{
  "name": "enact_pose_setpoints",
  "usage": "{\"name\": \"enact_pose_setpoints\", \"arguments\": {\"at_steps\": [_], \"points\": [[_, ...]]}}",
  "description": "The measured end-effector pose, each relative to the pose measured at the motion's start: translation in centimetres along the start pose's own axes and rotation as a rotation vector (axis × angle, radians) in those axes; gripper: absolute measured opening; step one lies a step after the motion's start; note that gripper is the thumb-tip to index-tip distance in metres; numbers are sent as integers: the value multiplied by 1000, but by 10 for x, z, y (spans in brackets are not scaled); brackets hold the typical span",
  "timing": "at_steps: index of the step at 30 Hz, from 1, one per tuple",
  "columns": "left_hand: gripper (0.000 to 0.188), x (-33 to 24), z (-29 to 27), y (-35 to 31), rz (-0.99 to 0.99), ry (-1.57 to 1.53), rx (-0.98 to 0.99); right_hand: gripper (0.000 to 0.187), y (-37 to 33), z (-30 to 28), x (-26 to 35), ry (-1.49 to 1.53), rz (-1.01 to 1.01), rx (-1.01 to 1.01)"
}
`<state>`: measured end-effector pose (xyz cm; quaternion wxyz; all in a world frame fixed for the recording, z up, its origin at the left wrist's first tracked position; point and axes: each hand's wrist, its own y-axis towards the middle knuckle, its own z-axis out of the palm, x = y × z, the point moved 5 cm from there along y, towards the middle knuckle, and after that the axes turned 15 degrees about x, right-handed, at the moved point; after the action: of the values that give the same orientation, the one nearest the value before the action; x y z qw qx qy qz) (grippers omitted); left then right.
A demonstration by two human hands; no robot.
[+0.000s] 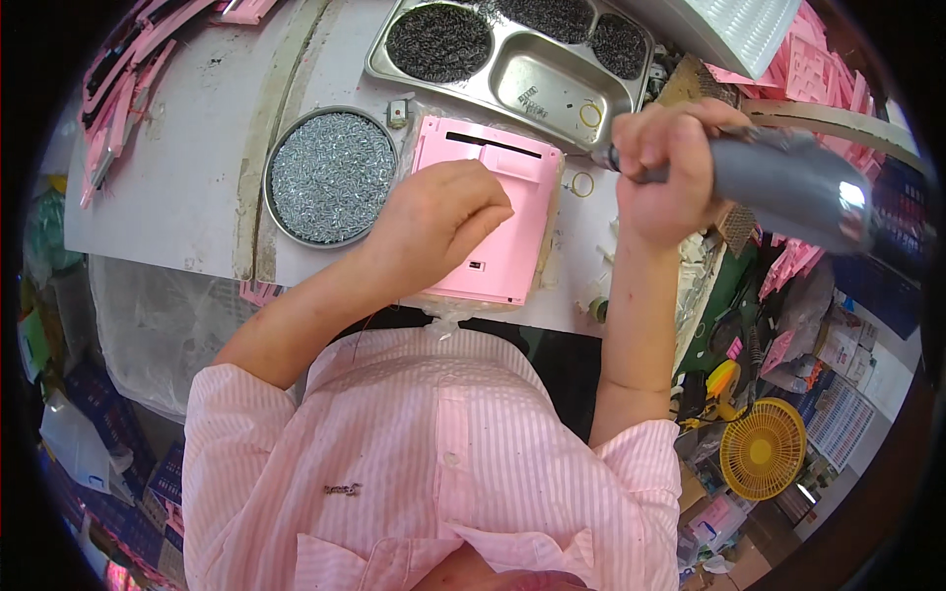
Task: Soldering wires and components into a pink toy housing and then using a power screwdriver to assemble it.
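Observation:
A pink rectangular plastic housing (pixel 512 212) with a long dark slot lies on the table in front of me, on clear plastic wrapping. My left hand (pixel 443 219) is over its left part, fingers curled and pinched together. Whatever those fingers may hold is hidden. To the right of the housing, my right hand (pixel 670 163) is raised and wrapped round a grey electric screwdriver (pixel 788 187). The tool is held nearly level, its narrow end pointing left toward the housing and its thick body extending right.
A round metal bowl of small silver screws (pixel 331 177) stands left of the housing. Behind is a steel compartment tray (pixel 562 74) with dark screws. Pink parts are piled at far left (pixel 123 118) and far right (pixel 803 59). A yellow fan (pixel 761 448) stands at lower right.

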<state>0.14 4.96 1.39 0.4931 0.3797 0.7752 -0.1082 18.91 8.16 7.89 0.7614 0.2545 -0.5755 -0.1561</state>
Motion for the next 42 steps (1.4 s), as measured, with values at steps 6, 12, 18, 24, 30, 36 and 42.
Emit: {"name": "enact_pose_setpoints", "arguments": {"at_steps": [6,12,18,24,30,36,42], "points": [[8,5,-2,-1,59,19,85,16,-6,-5,-25,6,81,32],[9,2,-3,0,26,-51,85,20,-11,-1,-29,-57,95,88],[14,3,-7,-4,99,-37,-41,27,8,25,18,150,38,195],[17,-11,-14,-12,143,-12,-103,23,5,72,42,118,71,450],[24,1,-26,-35,82,75,-190,20,5,94,17,118,77,465],[26,24,-87,-66,-358,514,-93,23,25,93,-34,199,2,225],[14,38,-91,-83,-313,519,-92,14,29,96,-67,98,59,290]]}}
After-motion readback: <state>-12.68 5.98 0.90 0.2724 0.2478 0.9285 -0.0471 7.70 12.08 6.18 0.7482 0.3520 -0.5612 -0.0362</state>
